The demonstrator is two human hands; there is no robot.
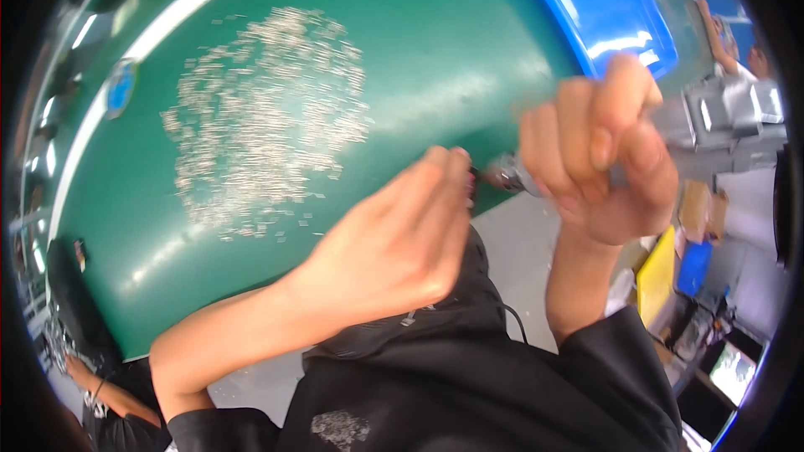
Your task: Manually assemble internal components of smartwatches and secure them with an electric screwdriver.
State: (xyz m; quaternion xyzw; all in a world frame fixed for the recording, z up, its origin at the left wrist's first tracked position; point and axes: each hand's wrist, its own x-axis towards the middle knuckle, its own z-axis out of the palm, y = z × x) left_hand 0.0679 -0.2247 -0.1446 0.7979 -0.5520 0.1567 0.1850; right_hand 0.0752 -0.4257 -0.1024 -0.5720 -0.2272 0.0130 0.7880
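My left hand (385, 238) is closed in a pinch near the front edge of the table. A small dark and reddish thing (473, 184) shows at its fingertips, too covered to name. My right hand (599, 146), smeared by motion, is curled round a grey cylindrical tool (526, 177). The tool's brownish tip points left at the left hand's fingertips; I cannot tell whether they touch. Beyond my hands to the left, many small flat silvery pieces (268, 125) lie spread over the green tabletop (435, 50).
A blue plastic bin (607, 8) stands at the far right of the table. Cartons (699, 211), a yellow panel (656, 276) and a screen (733, 372) are at the right. Another person's arm (126, 393) shows at the lower left, and another person (737, 59) at the far right.
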